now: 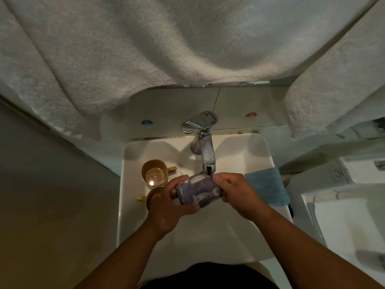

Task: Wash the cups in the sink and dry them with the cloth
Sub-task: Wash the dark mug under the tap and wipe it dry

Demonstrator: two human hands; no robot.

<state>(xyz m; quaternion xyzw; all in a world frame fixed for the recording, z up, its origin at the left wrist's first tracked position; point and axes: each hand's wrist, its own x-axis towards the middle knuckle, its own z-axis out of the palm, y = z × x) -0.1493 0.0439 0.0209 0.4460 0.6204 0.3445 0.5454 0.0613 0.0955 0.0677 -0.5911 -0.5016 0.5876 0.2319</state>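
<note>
- Purple cup (198, 190) lies sideways under the faucet (205, 147), over the sink (239, 155).
- Left hand (166, 207) fingers wrap its base; right hand (235, 192) fingers clamp its rim.

Both hands gripping purple cup (198, 191) under tap (205, 147), gold cup (154, 173) beside, blue cloth (266, 184) on sink (258, 155) rim

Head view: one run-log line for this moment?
stage: washing | both hands grip purple cup under tap | gold cups in sink

Home bathroom — white basin (260, 147), chrome tap (205, 142), hanging towels (145, 49)
</note>
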